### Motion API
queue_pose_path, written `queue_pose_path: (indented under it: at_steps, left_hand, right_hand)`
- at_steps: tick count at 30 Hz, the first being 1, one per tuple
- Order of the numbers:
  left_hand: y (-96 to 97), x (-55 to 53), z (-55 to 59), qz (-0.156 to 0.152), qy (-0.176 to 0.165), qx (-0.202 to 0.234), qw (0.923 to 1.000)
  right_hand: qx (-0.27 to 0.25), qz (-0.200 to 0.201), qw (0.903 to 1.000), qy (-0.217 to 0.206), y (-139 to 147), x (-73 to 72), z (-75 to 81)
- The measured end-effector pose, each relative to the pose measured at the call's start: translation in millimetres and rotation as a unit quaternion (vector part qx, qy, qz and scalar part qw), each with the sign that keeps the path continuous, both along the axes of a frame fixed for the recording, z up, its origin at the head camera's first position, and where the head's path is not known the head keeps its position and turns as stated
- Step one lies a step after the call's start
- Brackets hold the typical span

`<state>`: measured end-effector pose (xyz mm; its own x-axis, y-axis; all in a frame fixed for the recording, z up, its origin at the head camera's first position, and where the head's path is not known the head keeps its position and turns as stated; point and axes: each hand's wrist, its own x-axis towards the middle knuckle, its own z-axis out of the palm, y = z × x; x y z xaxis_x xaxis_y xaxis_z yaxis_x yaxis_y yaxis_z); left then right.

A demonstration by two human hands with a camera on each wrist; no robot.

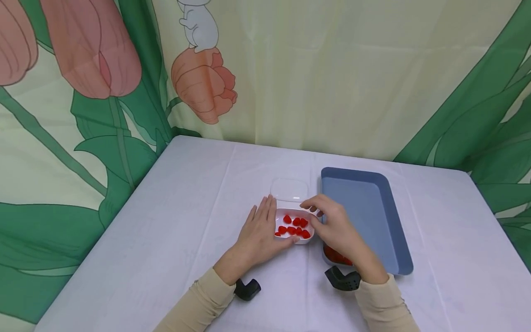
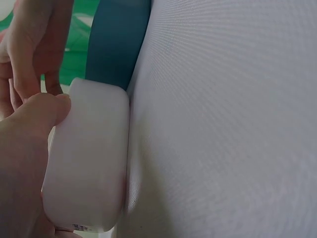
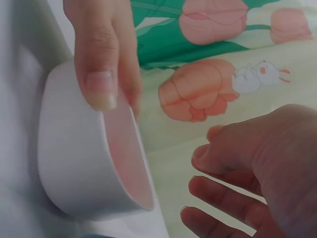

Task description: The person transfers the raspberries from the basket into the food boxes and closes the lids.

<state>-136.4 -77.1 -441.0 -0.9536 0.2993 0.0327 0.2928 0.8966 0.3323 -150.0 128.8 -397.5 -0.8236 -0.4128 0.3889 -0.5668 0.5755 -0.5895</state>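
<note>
A small white box (image 1: 306,240) with several small red pieces (image 1: 291,230) inside stands on the table. Its clear lid (image 1: 289,190) lies folded back behind it. My left hand (image 1: 259,234) rests against the box, straight fingers along its left end and thumb on the near rim. In the left wrist view, that thumb (image 2: 57,106) touches the top edge. My right hand (image 1: 333,221) hovers by the box's right end, fingers loosely bent. The right wrist view shows the right fingers (image 3: 218,191) apart from the box, with nothing visible between them.
A blue-grey tray (image 1: 365,203) lies to the right of the box. More red pieces (image 1: 335,256) are at the tray's near left corner, partly hidden by my right forearm. A printed curtain (image 1: 315,92) hangs behind the white-covered table (image 1: 166,230).
</note>
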Motion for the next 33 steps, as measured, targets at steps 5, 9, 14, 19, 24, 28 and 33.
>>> queue_pose_path:
  at_steps: [5,9,14,19,24,28,33]
  left_hand:
    - [-0.4,0.1,1.6,0.002,-0.002,0.007,1.0]
    - [-0.6,0.7,0.6,0.006,-0.012,0.005,0.9999]
    - [-0.8,0.9,-0.5,0.008,-0.011,0.005,0.9999]
    - [-0.2,-1.1,-1.7,0.009,-0.015,0.005,0.9998]
    - [-0.3,-0.7,-3.1,0.008,-0.013,0.007,0.9999]
    - [0.3,0.0,-3.8,0.007,-0.011,0.008,0.9999]
    - [1.1,-0.7,-3.5,0.009,-0.008,0.01,0.9999]
  right_hand:
    - [0.003,-0.005,0.9999,0.012,9,0.6,4.1]
    - [0.01,-0.015,0.9997,0.016,18,2.3,5.4]
    - [0.012,-0.025,0.9992,0.027,28,4.1,5.2]
    - [0.015,-0.028,0.9988,0.037,41,6.6,2.0]
    - [0.023,-0.036,0.9985,0.034,50,8.6,-3.5]
    - [0.026,-0.044,0.9981,0.034,57,11.0,-5.7]
    - [0.04,-0.053,0.9975,0.024,64,13.1,-7.3]
